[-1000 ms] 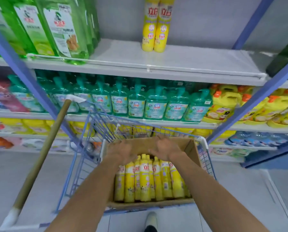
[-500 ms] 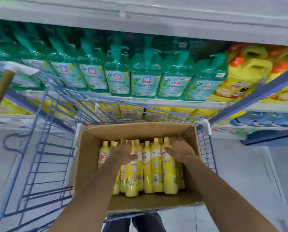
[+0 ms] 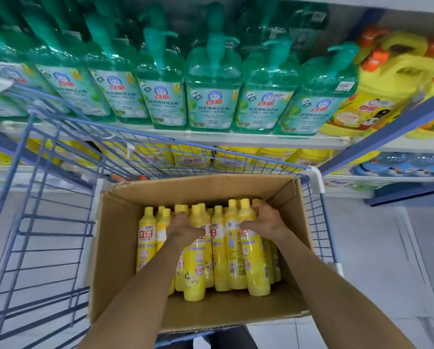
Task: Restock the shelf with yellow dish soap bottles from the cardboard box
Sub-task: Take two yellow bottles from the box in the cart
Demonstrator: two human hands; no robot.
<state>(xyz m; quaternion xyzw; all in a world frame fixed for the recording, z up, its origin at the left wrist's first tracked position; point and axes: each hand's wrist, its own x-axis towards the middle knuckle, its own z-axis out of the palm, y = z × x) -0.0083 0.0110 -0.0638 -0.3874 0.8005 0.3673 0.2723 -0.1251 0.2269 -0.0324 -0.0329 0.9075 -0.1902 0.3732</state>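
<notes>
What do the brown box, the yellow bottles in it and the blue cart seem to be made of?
Brown open-topped box: matte cardboard, shown by its folded flaps and raw edges. Slim yellow bottles: probably glossy plastic, given their shiny highlights. Blue wire cart: likely painted metal, judging by its thin rigid rods.

Blue wire cart (image 3: 316, 181), open cardboard box (image 3: 117, 248) sitting at its right side.
Box holds yellow dish soap bottles (image 3: 221, 260) packed together. Shelf (image 3: 261, 141) beyond: green pump bottles (image 3: 212, 96) along front edge, yellow jugs (image 3: 387, 102) at right end.
</notes>
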